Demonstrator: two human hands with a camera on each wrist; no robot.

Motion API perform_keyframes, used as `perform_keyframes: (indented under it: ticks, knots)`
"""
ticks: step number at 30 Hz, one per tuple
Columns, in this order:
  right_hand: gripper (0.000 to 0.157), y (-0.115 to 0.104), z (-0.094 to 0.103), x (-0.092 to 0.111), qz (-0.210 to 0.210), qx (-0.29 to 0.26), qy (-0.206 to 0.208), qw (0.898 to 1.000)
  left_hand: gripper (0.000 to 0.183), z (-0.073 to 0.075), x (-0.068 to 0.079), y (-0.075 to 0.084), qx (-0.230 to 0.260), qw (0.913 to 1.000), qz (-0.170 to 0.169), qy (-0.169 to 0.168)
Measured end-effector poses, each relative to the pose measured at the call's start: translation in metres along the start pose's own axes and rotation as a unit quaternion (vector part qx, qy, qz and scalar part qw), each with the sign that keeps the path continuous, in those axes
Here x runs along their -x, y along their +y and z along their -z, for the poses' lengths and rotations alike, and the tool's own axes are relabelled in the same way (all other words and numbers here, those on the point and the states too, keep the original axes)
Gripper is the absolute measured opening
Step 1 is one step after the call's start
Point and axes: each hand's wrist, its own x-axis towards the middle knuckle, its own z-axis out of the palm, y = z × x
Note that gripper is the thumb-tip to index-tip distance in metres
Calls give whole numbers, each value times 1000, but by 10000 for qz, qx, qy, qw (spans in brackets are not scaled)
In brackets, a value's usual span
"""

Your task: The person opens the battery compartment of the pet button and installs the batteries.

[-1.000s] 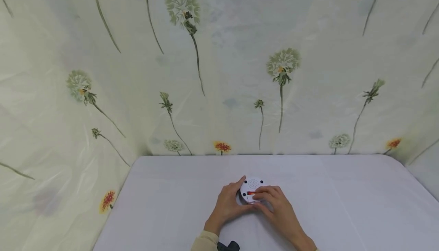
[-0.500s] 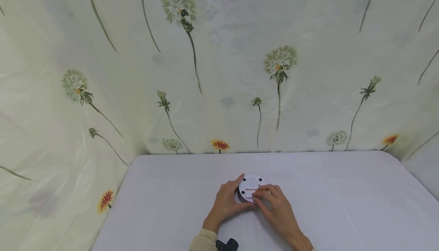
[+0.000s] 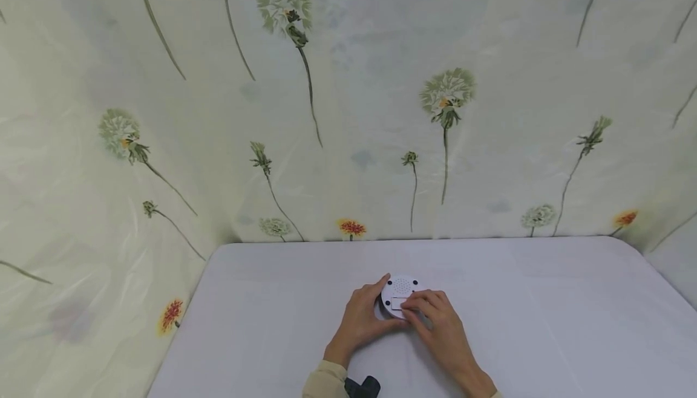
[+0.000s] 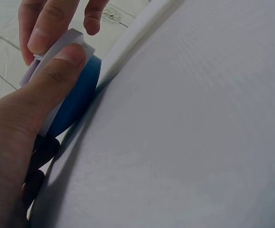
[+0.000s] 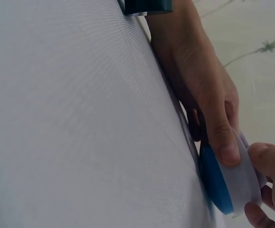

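Note:
A round white device (image 3: 402,287) with a patch of speaker holes, black rubber feet and a rectangular battery compartment faces up in the head view. Its other side is blue, as the rim (image 4: 81,92) shows in the left wrist view. My left hand (image 3: 360,318) grips it from the left, thumb along the near edge and fingers round the far side. At the compartment, the thumb and fingertips of my right hand (image 3: 443,328) pinch a small white battery cover (image 3: 397,303). These fingertips hide the cover's right end.
A white cloth covers the table (image 3: 283,289). Behind it and on the left hangs a curtain (image 3: 359,114) printed with dandelions. A dark wrist device (image 3: 363,387) sits by the left sleeve (image 3: 325,381).
A red strip showed in the compartment one second ago, then only a thin red line; now the white cover hides it. The left hand keeps its grip on the device.

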Motion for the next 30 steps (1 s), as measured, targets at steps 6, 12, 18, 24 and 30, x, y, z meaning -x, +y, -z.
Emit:
perform_keyframes:
  ticks: [6,12,18,24,30]
  knots:
    - [21,2,0,0,67,-78,-29,9999,94,1,0,2,-7,10000,30,-34]
    - [23,0,1,-2,-123,-45,-106,9999,95,1,0,2,-8,10000,66,-66]
    - [24,-1,-1,-3,-271,-197,-53,9994,93,2,0,2,29,9999,111,-79]
    - [25,-3,-5,-4,-357,-313,177,9987,90,2,-1,2,67,9997,210,-78]
    - [23,-5,-7,-3,-663,-349,172,9970,88,3,-1,2,181,9995,213,-123]
